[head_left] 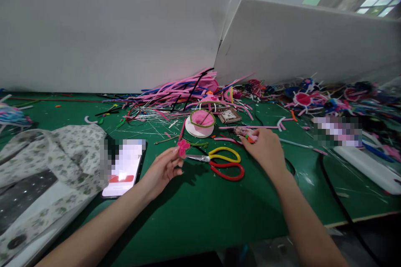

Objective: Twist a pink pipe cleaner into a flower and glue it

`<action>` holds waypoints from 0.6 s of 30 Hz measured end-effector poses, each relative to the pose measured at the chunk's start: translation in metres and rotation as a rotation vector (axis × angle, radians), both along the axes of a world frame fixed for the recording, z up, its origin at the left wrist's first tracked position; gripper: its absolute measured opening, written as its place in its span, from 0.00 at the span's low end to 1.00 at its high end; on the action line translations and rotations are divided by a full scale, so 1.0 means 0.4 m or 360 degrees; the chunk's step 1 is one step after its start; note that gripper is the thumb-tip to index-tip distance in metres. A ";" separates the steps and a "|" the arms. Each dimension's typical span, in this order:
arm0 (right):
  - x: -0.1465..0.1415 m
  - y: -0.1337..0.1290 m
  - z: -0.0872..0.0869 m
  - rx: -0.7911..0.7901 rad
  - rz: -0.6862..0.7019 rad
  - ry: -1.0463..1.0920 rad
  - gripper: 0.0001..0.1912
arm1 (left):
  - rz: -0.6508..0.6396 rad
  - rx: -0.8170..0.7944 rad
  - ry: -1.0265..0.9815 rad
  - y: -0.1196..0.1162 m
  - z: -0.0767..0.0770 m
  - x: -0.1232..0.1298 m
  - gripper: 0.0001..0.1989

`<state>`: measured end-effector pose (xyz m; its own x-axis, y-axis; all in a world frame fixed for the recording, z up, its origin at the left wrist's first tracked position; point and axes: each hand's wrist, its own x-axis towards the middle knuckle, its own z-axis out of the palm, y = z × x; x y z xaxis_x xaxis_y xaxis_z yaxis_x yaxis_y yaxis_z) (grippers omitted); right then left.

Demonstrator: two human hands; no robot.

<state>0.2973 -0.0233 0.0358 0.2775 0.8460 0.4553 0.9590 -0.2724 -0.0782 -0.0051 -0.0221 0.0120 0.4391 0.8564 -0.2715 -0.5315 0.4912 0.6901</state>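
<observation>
My left hand (166, 169) pinches a small pink pipe-cleaner flower (183, 149) between thumb and forefinger; a pink stem (181, 130) rises behind it. Just right of the flower lie scissors (224, 163) with one yellow and one red handle, blades toward my left hand. My right hand (265, 148) rests low over the table, fingers closed at a little heap of pinkish bits (242, 132) with orange and green specks. Its fingertips are partly hidden, so what they grip is unclear. Between the hands stands a pink cone-shaped piece with a green rim (203, 118) on a white round base (199, 132).
A phone (125, 169) and a floral cloth (78, 146) lie on the left. Pink and blue pipe cleaners (175, 91) are piled along the grey partition (125, 29). Colourful finished-looking pieces (303, 99), a white device (369, 169) and a black cable (333, 192) are at right on the green table (194, 221).
</observation>
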 end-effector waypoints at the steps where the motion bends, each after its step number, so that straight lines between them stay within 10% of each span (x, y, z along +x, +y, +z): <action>1: 0.025 0.012 -0.008 -0.0057 -0.0097 -0.0001 0.17 | -0.0005 -0.0012 0.0040 0.000 0.000 0.000 0.10; 6: 0.066 0.025 -0.043 -0.0155 -0.0260 0.0174 0.19 | 0.0043 -0.0089 0.0168 0.002 0.001 0.004 0.11; 11: 0.059 0.012 -0.036 0.0378 -0.0341 0.0375 0.18 | 0.0019 -0.0183 0.0184 0.006 -0.005 0.007 0.11; 18: -0.038 -0.007 -0.038 0.0800 0.0138 0.0809 0.25 | -0.0036 -0.0303 0.0058 0.009 -0.010 0.007 0.06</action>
<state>0.2819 -0.0263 0.0206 0.4998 0.5966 0.6278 0.7872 -0.0106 -0.6166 -0.0023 -0.0185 0.0081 0.4446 0.7782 -0.4437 -0.4950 0.6262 0.6024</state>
